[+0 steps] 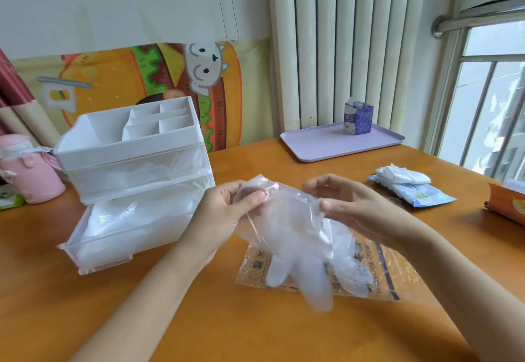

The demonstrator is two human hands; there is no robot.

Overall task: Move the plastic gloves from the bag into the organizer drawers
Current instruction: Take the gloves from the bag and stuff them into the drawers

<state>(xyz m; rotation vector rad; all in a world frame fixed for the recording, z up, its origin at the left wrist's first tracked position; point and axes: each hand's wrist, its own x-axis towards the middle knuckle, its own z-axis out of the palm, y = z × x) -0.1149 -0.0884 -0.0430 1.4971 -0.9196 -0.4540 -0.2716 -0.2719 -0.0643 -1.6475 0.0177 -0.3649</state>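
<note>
A clear plastic glove [295, 242] hangs in the air over the table, cuff up and fingers down. My left hand [227, 214] pinches the cuff's left edge and my right hand [349, 205] pinches its right edge. Below it the flat printed glove bag [380, 273] lies on the table. A white organizer [133, 146] stands at the left. Its bottom drawer [99, 251] is pulled out and holds a pile of clear gloves [133, 219]. The upper drawer is closed, with clear plastic showing through its front.
A lilac tray [321, 143] with a small blue carton [358, 119] sits at the back. Wipe packets [409, 188] and an orange package [508, 205] lie at the right. A pink bottle [31, 174] stands left of the organizer. The wooden table [255, 330] stretches toward me.
</note>
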